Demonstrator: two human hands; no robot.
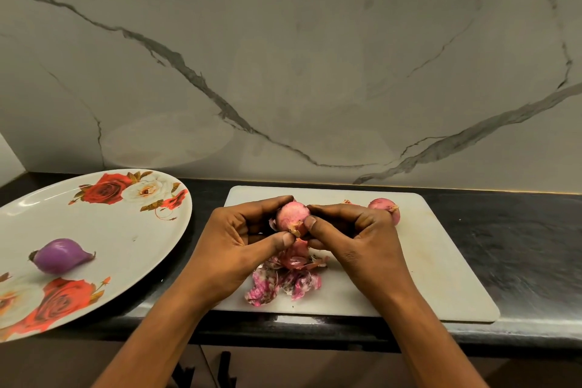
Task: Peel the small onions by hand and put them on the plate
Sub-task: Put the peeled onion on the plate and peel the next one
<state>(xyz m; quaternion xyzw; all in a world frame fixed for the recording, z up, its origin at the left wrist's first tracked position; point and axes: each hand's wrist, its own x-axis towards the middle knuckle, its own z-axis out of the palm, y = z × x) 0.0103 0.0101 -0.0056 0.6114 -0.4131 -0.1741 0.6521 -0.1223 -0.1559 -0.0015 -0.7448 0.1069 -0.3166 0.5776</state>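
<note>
Both hands hold one small pink onion (293, 214) above a white cutting board (441, 261). My left hand (239, 246) grips it from the left, thumb at its root end. My right hand (356, 236) pinches the dry skin at that same end. A pile of pink and brown peels (283, 280) lies on the board just below. Another unpeeled onion (385, 208) sits on the board behind my right hand, partly hidden. A peeled purple onion (61, 255) lies on the large rose-patterned plate (126, 230) at the left.
The board and plate sit on a black countertop (519, 246) whose front edge runs along the bottom. A grey-veined marble wall (283, 72) rises right behind them. The plate overhangs the counter's front edge at the left.
</note>
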